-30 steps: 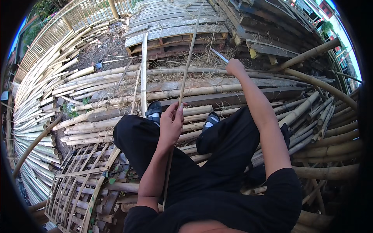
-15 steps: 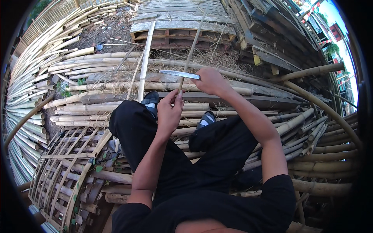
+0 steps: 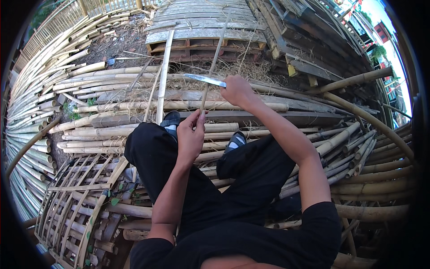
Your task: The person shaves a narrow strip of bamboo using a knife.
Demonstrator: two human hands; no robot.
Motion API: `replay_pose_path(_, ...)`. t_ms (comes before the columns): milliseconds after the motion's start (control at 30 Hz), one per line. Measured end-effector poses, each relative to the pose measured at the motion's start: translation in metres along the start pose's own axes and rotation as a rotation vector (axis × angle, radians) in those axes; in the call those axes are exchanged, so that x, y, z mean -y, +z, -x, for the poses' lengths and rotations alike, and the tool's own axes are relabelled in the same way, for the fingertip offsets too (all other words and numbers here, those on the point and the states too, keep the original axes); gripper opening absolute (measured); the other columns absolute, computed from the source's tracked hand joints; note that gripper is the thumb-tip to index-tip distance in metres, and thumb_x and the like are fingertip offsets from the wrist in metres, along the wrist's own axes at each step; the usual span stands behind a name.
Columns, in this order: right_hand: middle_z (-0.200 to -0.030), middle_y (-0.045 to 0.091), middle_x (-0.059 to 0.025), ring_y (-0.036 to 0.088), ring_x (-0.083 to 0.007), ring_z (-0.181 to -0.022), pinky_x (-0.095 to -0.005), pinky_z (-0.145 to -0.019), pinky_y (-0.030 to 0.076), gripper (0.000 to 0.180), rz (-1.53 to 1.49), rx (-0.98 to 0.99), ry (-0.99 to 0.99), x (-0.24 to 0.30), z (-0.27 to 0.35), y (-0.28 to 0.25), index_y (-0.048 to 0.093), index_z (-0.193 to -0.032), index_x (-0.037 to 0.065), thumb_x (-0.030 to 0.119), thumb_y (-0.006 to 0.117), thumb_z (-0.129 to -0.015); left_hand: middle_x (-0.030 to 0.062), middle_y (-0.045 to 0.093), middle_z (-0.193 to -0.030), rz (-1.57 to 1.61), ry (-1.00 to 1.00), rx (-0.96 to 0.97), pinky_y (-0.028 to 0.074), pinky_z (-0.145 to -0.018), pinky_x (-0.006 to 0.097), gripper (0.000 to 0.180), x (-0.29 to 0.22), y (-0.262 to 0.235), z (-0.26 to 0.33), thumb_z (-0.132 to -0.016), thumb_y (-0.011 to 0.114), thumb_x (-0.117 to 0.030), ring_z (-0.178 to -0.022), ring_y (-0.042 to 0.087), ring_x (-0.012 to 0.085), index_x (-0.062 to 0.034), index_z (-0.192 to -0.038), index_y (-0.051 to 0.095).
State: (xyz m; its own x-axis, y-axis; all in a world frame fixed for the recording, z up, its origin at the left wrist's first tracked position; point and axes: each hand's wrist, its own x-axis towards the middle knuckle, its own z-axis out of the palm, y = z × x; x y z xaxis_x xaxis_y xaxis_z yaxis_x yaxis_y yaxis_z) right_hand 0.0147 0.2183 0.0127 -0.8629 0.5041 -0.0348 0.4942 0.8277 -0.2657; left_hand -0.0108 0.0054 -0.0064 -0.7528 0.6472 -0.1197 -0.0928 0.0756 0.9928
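A long, thin bamboo strip [image 3: 217,50] slants away from me over the poles towards the wooden pallet. Its near end is pinched between the thumb and fingers of my left hand [image 3: 191,133], above my left knee. My right hand [image 3: 238,92] is wrapped round the handle of a knife [image 3: 204,79], hiding most of it. The knife's bright blade points left and lies across the strip, a short way beyond my left fingers. A wider, pale bamboo slat [image 3: 165,76] stands to the left of the strip, reaching from the pallet down to my left foot.
Bamboo poles [image 3: 94,130] lie in layers under and around my feet. A weathered pallet [image 3: 204,35] is ahead, with stacked timber [image 3: 309,36] at the right. A woven bamboo lattice [image 3: 76,201] is at my lower left. Thicker poles [image 3: 376,121] jut out on the right.
Both hands have shifted slightly, the left one down and a little to the left. The blade sits farther up the strip from my left fingers. The whole view has tilted slightly.
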Motion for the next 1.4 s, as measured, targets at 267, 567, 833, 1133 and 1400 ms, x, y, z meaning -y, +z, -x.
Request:
replay_pose_path(267,-0.082,0.068,-0.0216,0.068,-0.0367,-0.080,-0.0466,-0.071,0.055,0.025,0.040,-0.058,0.134,-0.007,-0.010,-0.005,0.071,-0.083,0.002,0.023,0.059,-0.080,-0.0009,0.052,-0.065,-0.090,0.065,-0.008,0.035,-0.052,0.023,0.023,0.006,0.004,-0.005,-0.099,0.054,-0.014,-0.058,0.040,0.0033,0.0031,-0.109,0.065)
replay_pose_path(567,-0.083,0.068,-0.0235,0.068,-0.0396,-0.088,-0.0477,-0.081,0.054,0.030,-0.075,-0.159,0.462,-0.072,-0.037,-0.027,0.070,-0.091,-0.001,0.024,0.057,-0.084,-0.0036,0.049,-0.064,-0.028,-0.004,0.036,0.032,-0.050,0.021,0.023,-0.001,0.003,0.008,-0.098,0.055,-0.013,-0.058,0.038,0.0023,0.0042,-0.109,0.065)
replay_pose_path(833,-0.051,0.044,0.0020,0.039,-0.0111,-0.041,-0.0304,-0.043,0.033,0.043,-0.959,0.060,0.352,-0.066,0.001,-0.034,0.062,-0.084,0.004,0.047,0.060,-0.091,-0.0040,0.048,-0.062,-0.102,0.034,0.017,0.033,-0.050,0.021,0.023,0.004,0.007,0.005,-0.097,0.058,-0.015,-0.057,0.039,0.0016,-0.0011,-0.112,0.067)
replay_pose_path(1133,-0.051,0.033,0.0089,0.027,-0.0024,-0.038,-0.0237,-0.037,0.021,0.023,-1.295,0.143,0.252,-0.024,0.003,-0.029,0.054,-0.084,0.009,0.028,0.062,-0.095,0.0010,0.057,-0.068,0.117,-0.181,0.204,0.042,-0.048,0.020,0.034,-0.005,0.007,0.001,-0.099,0.055,-0.026,-0.053,0.049,0.0038,0.0009,-0.119,0.062)
replay_pose_path(1400,-0.052,0.045,-0.0010,0.041,-0.0110,-0.047,-0.0325,-0.048,0.034,0.043,-0.806,0.325,0.002,0.014,0.031,-0.019,0.062,-0.072,0.005,0.042,0.061,-0.093,0.0017,0.056,-0.067,0.234,-0.202,0.273,0.038,-0.046,0.022,0.037,-0.011,0.001,-0.017,-0.100,0.053,-0.027,-0.047,0.045,0.0056,0.0036,-0.120,0.058)
